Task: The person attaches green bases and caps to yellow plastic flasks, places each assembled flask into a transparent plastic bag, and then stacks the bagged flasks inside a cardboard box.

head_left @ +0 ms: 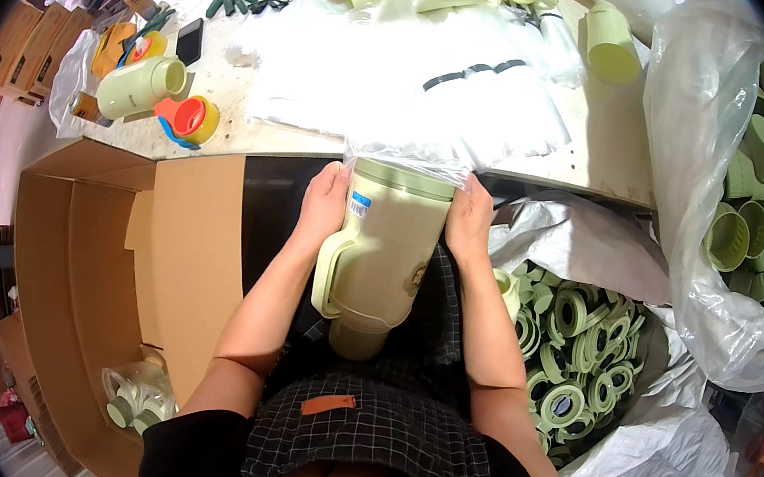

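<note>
We hold one pale green mug (389, 258) between our two hands, above the lap and just short of the edge of the worktable (607, 165). Its wide rim points toward the table and its narrower base toward our body, in front of the checked apron (378, 436). Our left hand (321, 203) is at the left of the rim, just above the mug's handle (331, 272), which sticks out on that side; our right hand (470, 218) is at the other side of the rim, level with the left. Clear plastic film (407, 159) spans the rim from hand to hand, and both hands are closed on it at its sides. Our fingers curl mostly out of sight, so we cannot tell whether they also press on the mug's wall. A small blue-and-white label (359, 205) shows near the left hand.

Beyond the rim, white plastic sheets (390, 89) lie on the table, with a black strap (474, 75) across them. To our left stands an open cardboard box (196, 255); to our right, a sack (579, 247) holds many green rings (561, 405).
</note>
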Motion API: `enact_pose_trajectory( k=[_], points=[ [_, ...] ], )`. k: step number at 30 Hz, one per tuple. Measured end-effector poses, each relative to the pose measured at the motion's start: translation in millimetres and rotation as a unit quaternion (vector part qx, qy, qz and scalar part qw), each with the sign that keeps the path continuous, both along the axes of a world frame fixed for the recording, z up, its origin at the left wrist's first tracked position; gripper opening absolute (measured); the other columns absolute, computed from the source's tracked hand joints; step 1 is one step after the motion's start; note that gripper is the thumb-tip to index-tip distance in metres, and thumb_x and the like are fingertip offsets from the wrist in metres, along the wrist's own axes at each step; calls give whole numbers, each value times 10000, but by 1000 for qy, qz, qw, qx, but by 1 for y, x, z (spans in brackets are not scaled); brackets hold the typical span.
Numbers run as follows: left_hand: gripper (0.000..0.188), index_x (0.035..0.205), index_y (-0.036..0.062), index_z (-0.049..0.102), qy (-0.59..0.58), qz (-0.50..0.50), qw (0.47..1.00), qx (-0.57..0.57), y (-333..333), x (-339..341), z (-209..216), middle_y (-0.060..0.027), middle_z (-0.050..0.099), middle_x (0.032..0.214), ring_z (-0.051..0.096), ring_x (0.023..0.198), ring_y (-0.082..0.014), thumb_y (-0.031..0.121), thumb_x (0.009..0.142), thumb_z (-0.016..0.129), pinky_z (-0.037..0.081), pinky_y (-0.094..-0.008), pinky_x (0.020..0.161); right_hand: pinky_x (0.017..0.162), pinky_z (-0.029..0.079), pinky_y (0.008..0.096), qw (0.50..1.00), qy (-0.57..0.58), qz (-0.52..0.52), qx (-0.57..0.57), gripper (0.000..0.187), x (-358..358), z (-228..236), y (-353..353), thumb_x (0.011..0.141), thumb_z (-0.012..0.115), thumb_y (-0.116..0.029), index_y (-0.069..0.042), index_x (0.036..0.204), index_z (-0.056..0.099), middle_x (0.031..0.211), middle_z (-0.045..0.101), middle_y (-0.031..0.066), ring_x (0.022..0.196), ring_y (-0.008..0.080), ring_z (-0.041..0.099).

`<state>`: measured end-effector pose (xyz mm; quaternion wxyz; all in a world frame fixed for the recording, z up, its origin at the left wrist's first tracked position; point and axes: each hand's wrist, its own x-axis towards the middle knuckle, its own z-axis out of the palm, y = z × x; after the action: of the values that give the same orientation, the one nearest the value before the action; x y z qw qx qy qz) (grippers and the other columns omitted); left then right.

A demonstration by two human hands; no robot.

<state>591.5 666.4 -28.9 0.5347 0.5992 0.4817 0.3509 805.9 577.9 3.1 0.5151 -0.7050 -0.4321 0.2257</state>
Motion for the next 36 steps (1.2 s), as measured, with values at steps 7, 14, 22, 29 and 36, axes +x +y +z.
enact_pose_trajectory(
  k=[7,14,22,29,36],
  points=[
    [70,863,16,502,9,-46,954,297,-66,-56,106,-87,449,734,437,617,-216,37,918,540,377,-333,574,644,444,468,971,-72,145,176,132,-56,-6,-65,935,493,-72,1,835,539,770,506,210,721,442,508],
    [584,1241,-13,464,141,36,970,195,-181,-100,100,-239,577,1178,624,1046,-428,78,739,750,517,-429,880,732,501,483,926,-93,353,-98,112,-94,8,-162,936,545,-64,6,950,630,878,614,216,823,449,604],
    [658,1411,-39,383,132,178,955,197,-185,-145,93,-262,461,1441,466,1342,-350,74,842,693,380,-447,1100,772,533,398,866,38,493,-69,108,-126,42,-140,824,690,-8,8,923,649,911,676,161,852,361,674],
    [356,1317,-8,586,205,465,857,87,-179,-400,148,-97,677,1207,637,1093,-166,193,1030,518,520,-321,953,816,529,327,835,63,540,-86,116,-164,56,-117,851,648,22,17,963,676,932,705,142,888,260,700],
    [323,1247,0,658,204,359,833,-368,-258,-651,28,-62,715,1119,690,1030,-210,138,960,599,543,-366,914,804,503,290,857,48,471,-205,91,-150,27,-143,944,621,-76,6,927,653,913,710,90,835,173,650]
  ],
)
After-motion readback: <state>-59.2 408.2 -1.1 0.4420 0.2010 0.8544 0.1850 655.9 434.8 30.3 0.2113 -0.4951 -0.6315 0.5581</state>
